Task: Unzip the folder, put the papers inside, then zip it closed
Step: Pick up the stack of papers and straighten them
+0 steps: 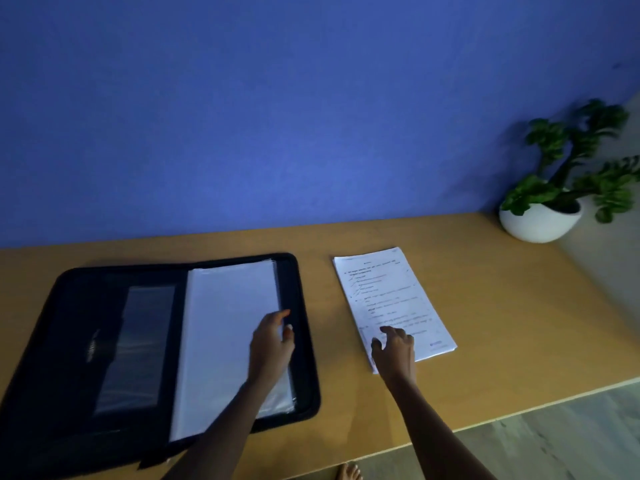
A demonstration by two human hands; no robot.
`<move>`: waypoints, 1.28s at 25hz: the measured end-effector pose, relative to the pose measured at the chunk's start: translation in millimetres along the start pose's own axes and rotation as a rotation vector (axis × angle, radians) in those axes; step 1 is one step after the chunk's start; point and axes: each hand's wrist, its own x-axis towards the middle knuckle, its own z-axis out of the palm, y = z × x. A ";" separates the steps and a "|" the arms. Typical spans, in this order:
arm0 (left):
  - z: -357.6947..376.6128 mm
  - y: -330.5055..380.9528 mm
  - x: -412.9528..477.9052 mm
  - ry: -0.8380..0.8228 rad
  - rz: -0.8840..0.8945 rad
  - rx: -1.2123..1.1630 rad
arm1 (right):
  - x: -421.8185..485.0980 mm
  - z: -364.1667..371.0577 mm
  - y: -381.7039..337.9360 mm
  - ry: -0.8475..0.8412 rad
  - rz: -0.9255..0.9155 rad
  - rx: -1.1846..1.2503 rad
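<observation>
A black zip folder (69, 341) lies unzipped and spread flat on the left of the wooden table (502, 323). Its right half holds clear plastic sleeves (221, 334) with white sheets showing through. My left hand (272, 344) rests on the right edge of those sleeves, fingers curled and slightly apart, gripping nothing that I can see. To the right of the folder lies a stack of printed papers (388, 292). My right hand (394, 348) lies on the stack's near left corner, fingers spread and touching the top sheet.
A white bowl-shaped pot with a green plant (543, 220) stands at the back right corner of the table. A blue wall runs behind the table. The table's front edge slants across the lower right, with grey floor and a bare foot (349, 472) below.
</observation>
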 end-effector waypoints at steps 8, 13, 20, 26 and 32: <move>146.8 102.2 36.7 -0.207 -0.541 -0.274 | 124.4 -51.6 78.6 -0.092 0.185 -0.080; 164.9 115.0 57.9 -0.141 -0.690 -0.285 | 153.0 -44.1 87.4 -0.155 0.357 0.032; 188.0 108.0 68.3 -0.130 -0.746 -0.145 | 174.0 -34.6 100.6 -0.260 0.416 0.275; 197.6 116.8 64.7 -0.003 -0.778 -0.230 | 144.5 -37.7 96.7 -0.159 0.197 0.416; 154.7 127.2 49.3 0.117 -0.374 -0.592 | 133.7 -75.2 80.3 -0.135 -0.005 0.879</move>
